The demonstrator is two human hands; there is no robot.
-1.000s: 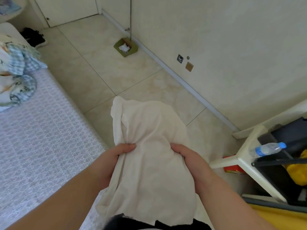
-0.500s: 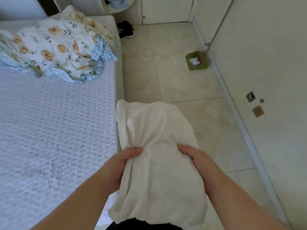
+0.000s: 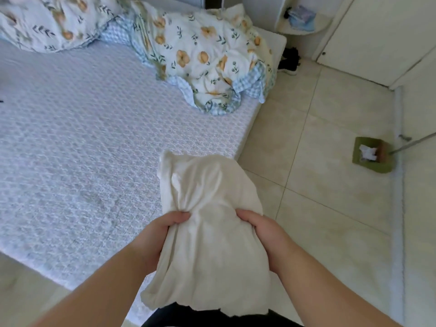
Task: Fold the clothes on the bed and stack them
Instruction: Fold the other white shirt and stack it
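Beige floor tiles [image 3: 325,128] flank the bed [image 3: 94,149]; over its near right corner, left hand [image 3: 162,234] and right hand [image 3: 266,234] clench a cream garment [image 3: 210,232] bunched between them.

You are standing in a bedroom of a home. A low bed [image 3: 99,147] with a pale patterned mattress cover fills the left of your view, and a crumpled flower-print quilt [image 3: 203,60] with a blue checked lining lies bunched at its far end. Beige floor tiles [image 3: 313,161] run beside the bed to a plain white wall [image 3: 420,208] with a skirting strip. A white door [image 3: 368,31] stands shut in the far right corner, with dark shoes [image 3: 290,61] on the floor just beside it. A flat green mop [image 3: 371,158] rests on the tiles near the wall, and a small white corner shelf [image 3: 302,27] holds folded blue cloth.
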